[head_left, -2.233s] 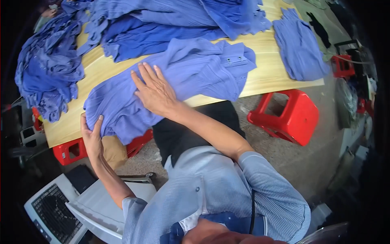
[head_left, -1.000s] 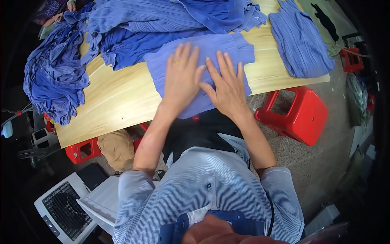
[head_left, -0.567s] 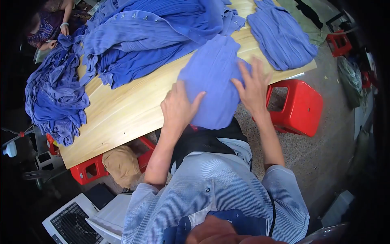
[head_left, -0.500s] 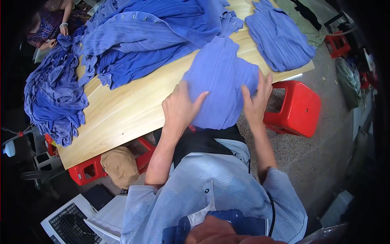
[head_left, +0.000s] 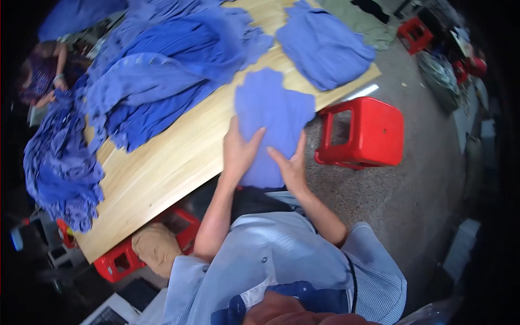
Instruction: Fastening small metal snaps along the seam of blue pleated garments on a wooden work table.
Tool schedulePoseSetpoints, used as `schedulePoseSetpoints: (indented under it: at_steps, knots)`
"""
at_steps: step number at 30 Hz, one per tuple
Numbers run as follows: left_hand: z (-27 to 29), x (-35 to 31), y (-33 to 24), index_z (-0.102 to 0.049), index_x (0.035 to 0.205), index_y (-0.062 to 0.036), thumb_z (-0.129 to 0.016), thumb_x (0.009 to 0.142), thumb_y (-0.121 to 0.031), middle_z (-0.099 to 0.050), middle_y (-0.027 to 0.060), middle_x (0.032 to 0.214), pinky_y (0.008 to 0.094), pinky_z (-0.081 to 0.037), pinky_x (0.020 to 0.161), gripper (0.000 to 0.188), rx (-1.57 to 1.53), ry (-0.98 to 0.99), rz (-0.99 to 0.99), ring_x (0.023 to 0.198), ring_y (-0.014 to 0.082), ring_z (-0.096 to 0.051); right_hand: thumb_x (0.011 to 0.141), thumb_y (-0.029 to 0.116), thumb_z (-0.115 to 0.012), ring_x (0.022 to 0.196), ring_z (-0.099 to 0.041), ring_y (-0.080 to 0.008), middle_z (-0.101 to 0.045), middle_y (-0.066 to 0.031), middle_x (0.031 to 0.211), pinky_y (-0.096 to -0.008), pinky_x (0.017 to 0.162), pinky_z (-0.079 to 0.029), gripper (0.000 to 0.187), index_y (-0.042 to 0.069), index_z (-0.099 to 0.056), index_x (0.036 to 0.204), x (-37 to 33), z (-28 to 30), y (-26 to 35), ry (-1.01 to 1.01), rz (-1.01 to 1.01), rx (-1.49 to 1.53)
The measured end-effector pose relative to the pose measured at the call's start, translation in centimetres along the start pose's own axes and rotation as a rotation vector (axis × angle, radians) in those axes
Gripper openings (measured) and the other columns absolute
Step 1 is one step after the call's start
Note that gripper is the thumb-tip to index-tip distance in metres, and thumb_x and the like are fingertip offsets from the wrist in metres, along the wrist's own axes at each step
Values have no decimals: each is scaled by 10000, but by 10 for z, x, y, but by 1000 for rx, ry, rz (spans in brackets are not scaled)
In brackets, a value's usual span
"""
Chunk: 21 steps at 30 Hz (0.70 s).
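Observation:
A folded periwinkle-blue knit garment [head_left: 274, 111] is held between my two hands at the table's front edge, its far end over the wooden tabletop. My left hand [head_left: 238, 150] grips its left edge, thumb lying across the top and fingers at the side, partly under the cloth. On the lower right edge my right hand [head_left: 292, 167] is closed the same way, its thumb pointing inward on top. The underside of the garment and some fingertips are hidden.
Beyond lies a large loose heap of blue garments [head_left: 173, 70]; another bunch [head_left: 62, 162] hangs over the left end. A flat blue stack [head_left: 325, 49] sits far right on the table [head_left: 173, 173]. Beside me stands a red stool [head_left: 376, 132]. A person [head_left: 46, 73] sits far left.
My right hand has moved inward and closed on the garment's lower right edge, so my hands are nearer each other. The whole view has shifted.

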<state>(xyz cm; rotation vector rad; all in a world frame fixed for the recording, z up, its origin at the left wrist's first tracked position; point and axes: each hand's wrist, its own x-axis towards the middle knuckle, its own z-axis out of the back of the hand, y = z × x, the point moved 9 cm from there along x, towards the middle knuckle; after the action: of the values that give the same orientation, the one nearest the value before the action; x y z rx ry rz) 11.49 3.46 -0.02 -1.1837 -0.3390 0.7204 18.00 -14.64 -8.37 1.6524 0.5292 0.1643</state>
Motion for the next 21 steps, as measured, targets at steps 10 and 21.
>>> schedulePoseSetpoints:
  at_steps: [10, 21]
  knots:
    - [-52, -30, -47, -496, 1623, 4, -804, 1025, -151, -664, 162, 1498, 416, -526, 1171, 690, -983, 379, 369, 1363, 249, -662, 843, 47, -895, 1402, -631, -241, -647, -135, 1531, -404, 1228, -473, 985, 7, -418, 1704, 26, 47, 137, 407, -307, 211]
    - [-113, 160, -215, -404, 1485, 51, -919, 931, -163, -608, 262, 1459, 436, -526, 1160, 786, -618, 66, -465, 1361, 317, -631, 926, 170, -867, 1277, -728, -219, -711, -164, 1469, -354, 1133, -576, 816, -8, -513, 1639, 247, 80, 332, 661, 201, -225]
